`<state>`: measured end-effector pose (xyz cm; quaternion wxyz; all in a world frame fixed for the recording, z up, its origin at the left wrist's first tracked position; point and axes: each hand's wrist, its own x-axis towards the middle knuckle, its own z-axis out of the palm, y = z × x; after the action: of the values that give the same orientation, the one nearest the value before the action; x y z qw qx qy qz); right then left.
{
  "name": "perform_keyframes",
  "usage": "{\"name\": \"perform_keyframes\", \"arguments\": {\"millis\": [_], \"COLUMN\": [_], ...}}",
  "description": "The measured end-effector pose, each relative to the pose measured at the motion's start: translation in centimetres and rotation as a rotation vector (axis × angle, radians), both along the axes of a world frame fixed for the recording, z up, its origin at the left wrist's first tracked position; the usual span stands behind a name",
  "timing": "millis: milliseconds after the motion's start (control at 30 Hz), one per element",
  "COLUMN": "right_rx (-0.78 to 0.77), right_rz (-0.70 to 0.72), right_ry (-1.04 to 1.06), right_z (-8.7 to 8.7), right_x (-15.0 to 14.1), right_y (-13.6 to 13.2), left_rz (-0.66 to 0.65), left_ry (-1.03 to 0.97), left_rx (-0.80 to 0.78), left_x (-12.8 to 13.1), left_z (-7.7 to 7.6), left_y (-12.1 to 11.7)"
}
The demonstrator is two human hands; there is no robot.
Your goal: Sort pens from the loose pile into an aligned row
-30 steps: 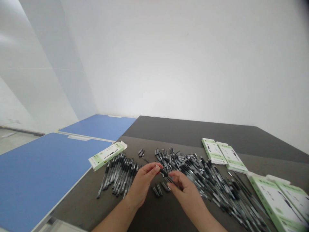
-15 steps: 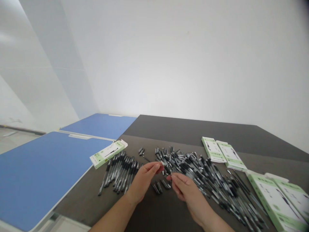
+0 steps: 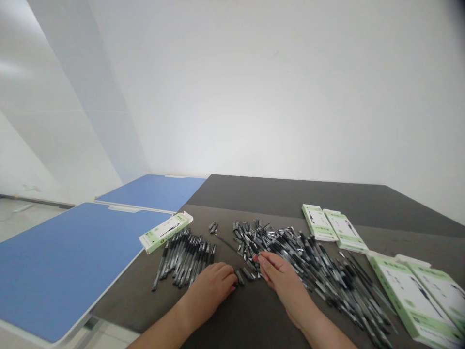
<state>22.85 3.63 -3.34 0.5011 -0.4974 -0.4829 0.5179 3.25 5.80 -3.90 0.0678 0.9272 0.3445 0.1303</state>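
My left hand [image 3: 213,287] is low over the dark table, palm down, its curled fingertips at a few small black pen caps [image 3: 248,274]. Whether it grips one of them is hidden. My right hand [image 3: 275,269] is raised at the near edge of a large heap of pens and caps [image 3: 290,247]. Its thumb and fingers are pinched together, and what lies between them is too small to make out. Left of my left hand, a row of clear pens with black grips [image 3: 187,257] lies side by side.
A green-and-white pen box [image 3: 166,232] lies beyond the pen row. Two more boxes [image 3: 333,228] lie behind the heap, and larger-looking ones [image 3: 416,295] at the right. A thin refill [image 3: 227,243] lies between row and heap. Blue tables [image 3: 80,257] adjoin at the left.
My left hand has moved down and away from my right hand to the small caps on the table. My right hand stays pinched, only slightly shifted.
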Motion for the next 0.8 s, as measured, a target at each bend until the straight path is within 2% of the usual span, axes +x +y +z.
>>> {"name": "perform_keyframes", "arguments": {"millis": [67, 133, 200, 267, 333, 367, 433, 533, 800], "right_rx": [-0.008, -0.009, 0.012, 0.069, 0.149, 0.192, 0.267, 0.328, 0.357], "right_rz": [-0.01, -0.03, -0.046, -0.05, -0.041, -0.031, 0.009, 0.084, 0.105], "right_ry": [0.012, 0.002, -0.057, -0.165, -0.289, -0.347, -0.452, -0.563, -0.646], "right_z": [-0.1, -0.1, -0.3, -0.3, -0.3, -0.2, 0.0, 0.3, 0.7], "right_x": [0.1, 0.1, 0.1, 0.1, 0.0, -0.1, -0.2, -0.3, -0.5], "right_y": [0.0, 0.1, 0.1, 0.0, -0.2, -0.3, -0.6, -0.9, -1.2], "left_rz": [0.021, 0.093, 0.245, 0.386, 0.437, 0.434, 0.433, 0.451, 0.425], "left_ry": [-0.081, -0.315, -0.694, -1.116, -1.444, -1.548, -1.66, -1.721, -1.677], "left_rx": [-0.062, -0.197, -0.405, -0.678, -0.933, -1.022, -1.099, -1.084, -1.083], "left_x": [0.0, 0.0, -0.1, 0.0, 0.2, 0.3, 0.6, 0.9, 1.2], "left_z": [0.4, 1.1, 1.7, 2.3, 2.6, 2.7, 2.7, 2.7, 2.4], "left_y": [0.1, 0.2, 0.2, 0.1, 0.0, 0.0, -0.1, -0.2, -0.6]}}
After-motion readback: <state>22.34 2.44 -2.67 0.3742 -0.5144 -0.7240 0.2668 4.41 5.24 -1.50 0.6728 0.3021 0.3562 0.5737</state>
